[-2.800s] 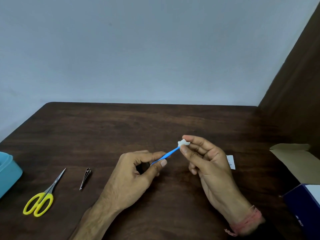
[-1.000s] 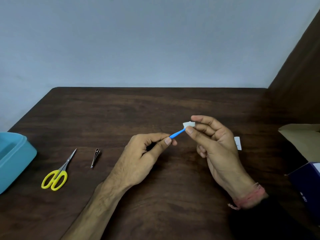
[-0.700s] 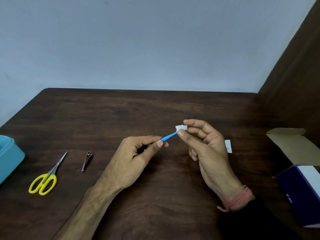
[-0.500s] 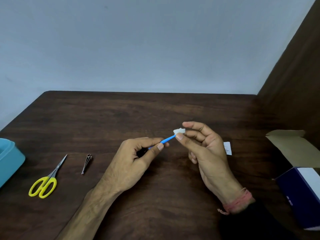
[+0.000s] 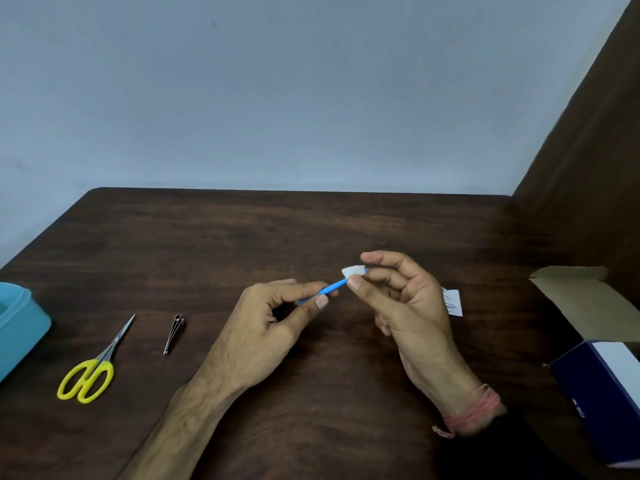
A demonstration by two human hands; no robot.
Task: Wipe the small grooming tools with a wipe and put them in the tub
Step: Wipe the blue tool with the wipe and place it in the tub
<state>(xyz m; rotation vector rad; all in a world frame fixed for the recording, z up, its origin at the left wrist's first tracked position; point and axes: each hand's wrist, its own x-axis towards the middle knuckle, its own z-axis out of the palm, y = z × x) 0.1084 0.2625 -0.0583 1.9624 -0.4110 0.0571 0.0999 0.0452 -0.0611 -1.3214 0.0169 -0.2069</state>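
Since half a second ago little has shifted: both hands stay at the middle of the worktop (image 5: 311, 223) with the blue stick between them, and the wipe sits a touch nearer the stick's far end.

At the far left edge, the light blue tub (image 5: 19, 327) stands on the worktop, only partly in view. Just to its right lie the yellow-handled scissors (image 5: 93, 365), closed, blades pointing away from the person. Beside them, apart from both scissors and hands, lies a small metal nail clipper (image 5: 174, 332), its narrow end toward the person.

The left hand (image 5: 266, 327) pinches the near end of the thin blue tool (image 5: 330, 289) between thumb and forefinger, holding it above the worktop and slanted up to the right. What kind of grooming tool it is cannot be made out; its near end is hidden in the fingers. The right hand (image 5: 405, 306), a reddish thread at its wrist, pinches a small folded white wipe (image 5: 354, 270) round the tool's far end with thumb and fingertips, the other fingers loosely curled.

Just behind the right hand a small white printed sachet (image 5: 453, 302) lies flat. At the right edge stands a dark blue cardboard box (image 5: 602, 393) with its brown flap open.
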